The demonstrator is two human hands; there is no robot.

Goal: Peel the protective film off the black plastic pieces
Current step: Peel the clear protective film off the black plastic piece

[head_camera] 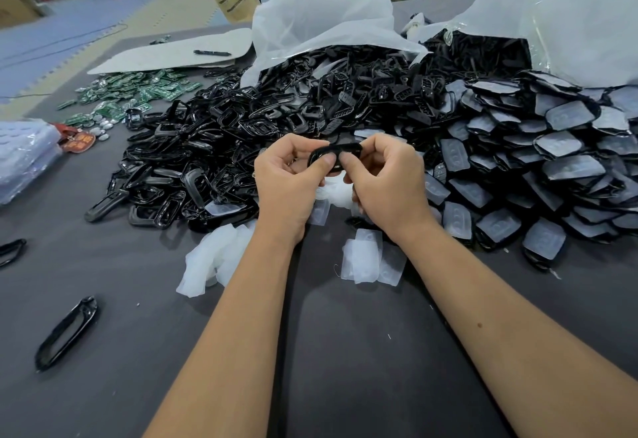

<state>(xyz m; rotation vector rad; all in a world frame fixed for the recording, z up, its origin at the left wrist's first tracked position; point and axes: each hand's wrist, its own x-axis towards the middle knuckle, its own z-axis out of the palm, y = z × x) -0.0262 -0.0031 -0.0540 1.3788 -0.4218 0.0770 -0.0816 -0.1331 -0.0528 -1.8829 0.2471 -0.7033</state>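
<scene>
Item: one black plastic piece (pixel 335 156), a glossy ring-shaped frame, held up over the grey tabletop (pixel 345 351) in front of the heaps, between both hands.

Grip, left hand (pixel 286 178): fingers curled, thumb and forefinger pinching the near left rim of the piece.

Grip, right hand (pixel 383 175): fingers curled, thumbtip pressed against the near edge of the piece beside the left thumb; whether it already has a film edge under the nail cannot be told from here.

Step in hand, as judged: starting or lifting the film at the rim. To do it well, the left hand should hold the frame steady by its edges so no prints land on the gloss, while the right thumbnail works at a corner rather than the middle of a side. Once a tab is free, a low, slow pull along the length should bring it off in one sheet; a sharp tug risks tearing it and leaving scraps.

Appearance of the piece: shiny black, rounded corners, open centre, thin walls. It looks light and somewhat flexible, so a hard squeeze could bend it.

Nearby stock:
- heap of bare black frames (pixel 193 147), left of the hands, glossy.
- heap of film-covered pieces (pixel 538 168), right of the hands, faces grey and milky.
- peeled film scraps (pixel 214 261), crumpled white on the tabletop below the left wrist, more lying between the wrists.
- green circuit boards (pixel 138 92), far left, well apart.
</scene>
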